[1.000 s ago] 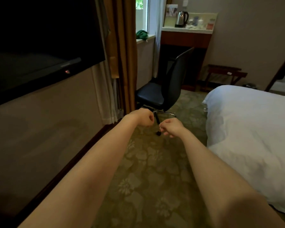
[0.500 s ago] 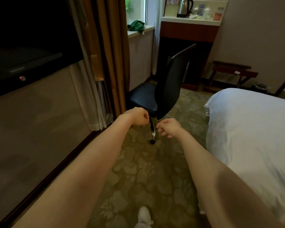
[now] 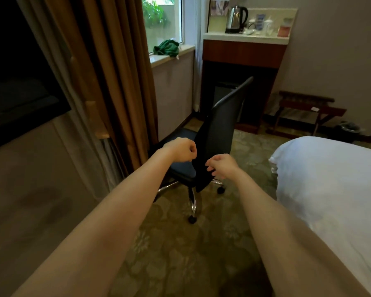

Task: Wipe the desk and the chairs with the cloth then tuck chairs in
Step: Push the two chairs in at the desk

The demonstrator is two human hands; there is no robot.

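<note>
A black swivel chair point(image 3: 222, 125) stands on the carpet between the window wall and the bed, its back turned toward me. A crumpled green cloth point(image 3: 166, 48) lies on the windowsill behind it. Beyond the chair is a wooden desk point(image 3: 243, 52) with a white top. Both my arms reach forward, and both hands hold nothing. My left hand point(image 3: 181, 150) is curled into a fist in front of the chair seat. My right hand point(image 3: 222, 165) hangs with loosely curled fingers just before the lower edge of the backrest, and contact cannot be told.
A white bed point(image 3: 330, 179) fills the right side. Brown curtains point(image 3: 116, 82) and a wall-mounted TV point(image 3: 19, 82) line the left. A kettle point(image 3: 236, 18) and cups sit on the desk. A luggage rack point(image 3: 308, 108) and a bin point(image 3: 349, 129) stand at the far wall.
I have moved closer to the chair, which now looms larger in front of my hands. Both hands stay raised and empty.
</note>
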